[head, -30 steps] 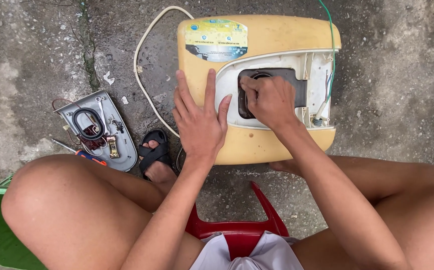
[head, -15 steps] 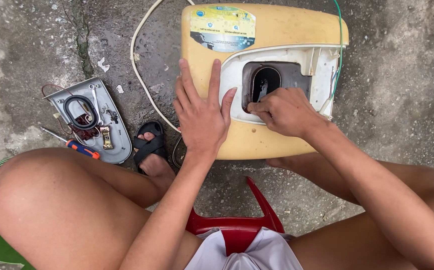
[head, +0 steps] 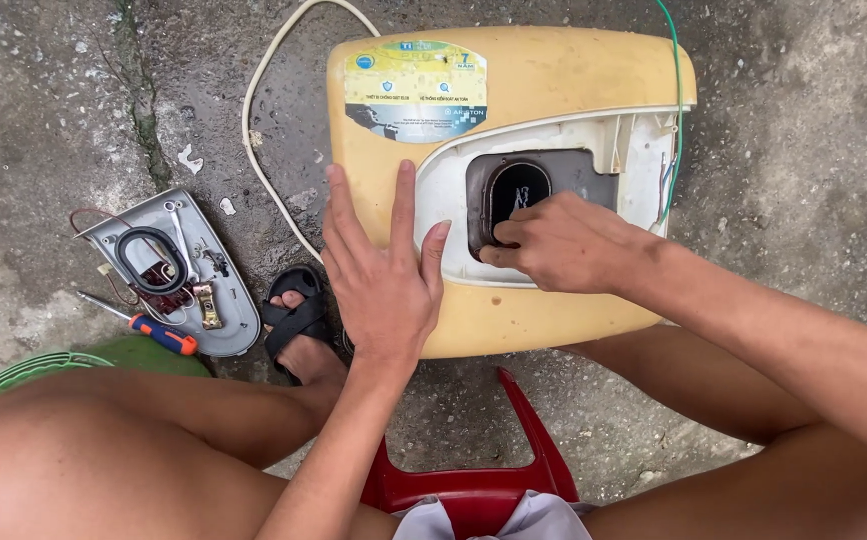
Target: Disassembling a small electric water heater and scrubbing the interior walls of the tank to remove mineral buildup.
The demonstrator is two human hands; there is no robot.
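While the yellow heater (head: 514,190) lay on its back on the wet concrete (head: 804,180) in the upper middle of the frame, the left hand (head: 384,270) pressed flat on its casing, fingers spread and straight, gripping nothing. The right hand (head: 564,245) sat at the dark opening (head: 514,195) in the white end panel (head: 594,165), fingers curled loosely with the tips at the rim; whether they pinched anything inside could not be told. The shell looked like stiff, smooth plastic, bulky and probably heavy for its size, likely slick where damp. Its broad flat face seemed the safe place to bear down, and the rounded outer edges the place to lift from. The white panel looked thinner and more brittle, and the loose wires (head: 669,180) at its right edge seemed fragile, so best left alone. A white cord (head: 254,130) trailed off at upper left. At left centre lay a grey cover (head: 239,320) holding a black gasket (head: 149,262), with an orange-handled screwdriver (head: 159,335) beside it. A red stool (head: 474,485) showed at the bottom.
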